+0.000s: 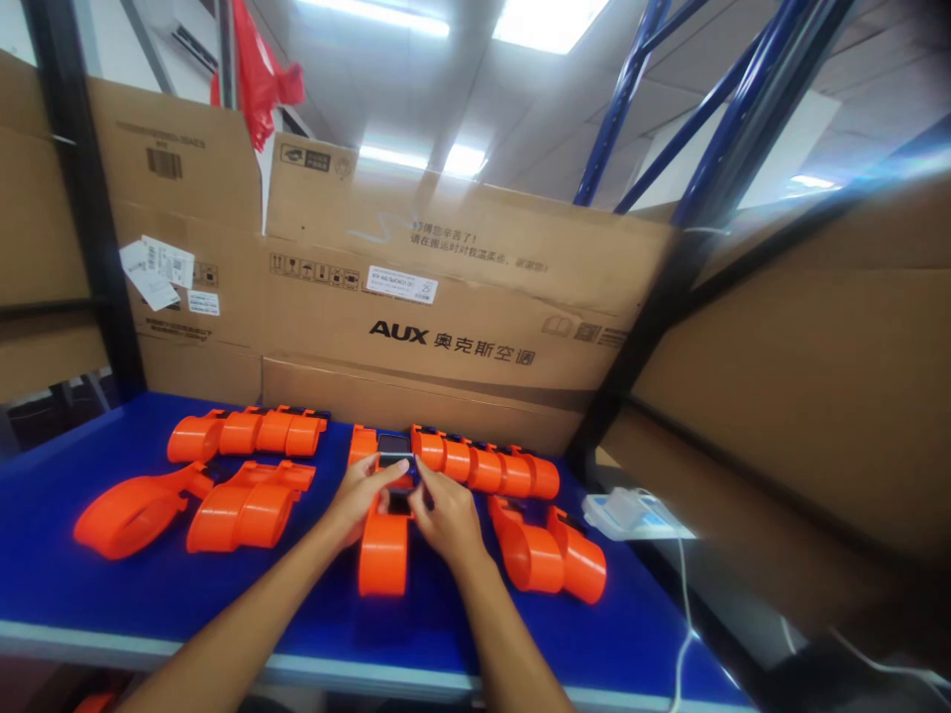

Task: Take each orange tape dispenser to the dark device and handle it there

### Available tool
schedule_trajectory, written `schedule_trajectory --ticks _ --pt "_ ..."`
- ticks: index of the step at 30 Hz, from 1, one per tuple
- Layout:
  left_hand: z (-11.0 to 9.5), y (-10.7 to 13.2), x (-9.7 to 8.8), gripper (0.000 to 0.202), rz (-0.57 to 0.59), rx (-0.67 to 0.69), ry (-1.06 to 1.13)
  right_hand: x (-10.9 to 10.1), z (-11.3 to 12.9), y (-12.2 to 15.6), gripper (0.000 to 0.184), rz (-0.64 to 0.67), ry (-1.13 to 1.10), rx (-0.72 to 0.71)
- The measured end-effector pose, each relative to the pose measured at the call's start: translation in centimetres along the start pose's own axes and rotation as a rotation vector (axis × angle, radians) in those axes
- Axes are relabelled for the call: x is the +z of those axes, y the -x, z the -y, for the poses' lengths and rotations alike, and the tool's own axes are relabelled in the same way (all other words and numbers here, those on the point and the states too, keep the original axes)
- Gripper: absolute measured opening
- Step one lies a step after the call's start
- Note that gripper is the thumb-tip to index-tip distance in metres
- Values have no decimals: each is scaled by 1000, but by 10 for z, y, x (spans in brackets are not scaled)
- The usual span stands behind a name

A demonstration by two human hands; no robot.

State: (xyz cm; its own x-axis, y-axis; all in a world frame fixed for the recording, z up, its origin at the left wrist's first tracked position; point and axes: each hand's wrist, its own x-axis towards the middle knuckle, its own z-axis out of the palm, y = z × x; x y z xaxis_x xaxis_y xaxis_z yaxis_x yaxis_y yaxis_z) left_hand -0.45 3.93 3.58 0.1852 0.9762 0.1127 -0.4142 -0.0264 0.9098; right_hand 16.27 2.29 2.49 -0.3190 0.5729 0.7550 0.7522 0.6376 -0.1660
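Observation:
Between my two hands, over the middle of the table, is a small dark rectangular device (394, 446) with a flat screen-like face. My left hand (362, 495) grips its left side, the thumb lying along its near edge. On the other side my right hand (448, 513) pinches its right edge with bent fingers. Just below the device is an orange looped band (383, 557) with a black part at its top, close to the fingertips. Whether the band is joined to the device cannot be made out. The lower fingers of both hands are partly hidden.
Several orange bands stand in groups on the blue table (312, 614): back left (242, 433), front left (134, 513), back right (486, 465), front right (554, 555). Cardboard (446, 297) walls the back. A white power strip (635, 515) with a cable sits at the right edge.

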Motion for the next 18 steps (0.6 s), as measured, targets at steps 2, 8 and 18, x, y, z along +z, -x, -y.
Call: schedule_trajectory --ticks 2,8,18 --pt "1 -1 -1 40 3 10 -4 1 0 0 51 14 4 -5" --pt "4 -1 -2 39 -18 -15 -4 4 4 1 53 43 53 17" --pt "3 -1 -4 39 -3 -16 -41 6 8 2 50 43 48 27"
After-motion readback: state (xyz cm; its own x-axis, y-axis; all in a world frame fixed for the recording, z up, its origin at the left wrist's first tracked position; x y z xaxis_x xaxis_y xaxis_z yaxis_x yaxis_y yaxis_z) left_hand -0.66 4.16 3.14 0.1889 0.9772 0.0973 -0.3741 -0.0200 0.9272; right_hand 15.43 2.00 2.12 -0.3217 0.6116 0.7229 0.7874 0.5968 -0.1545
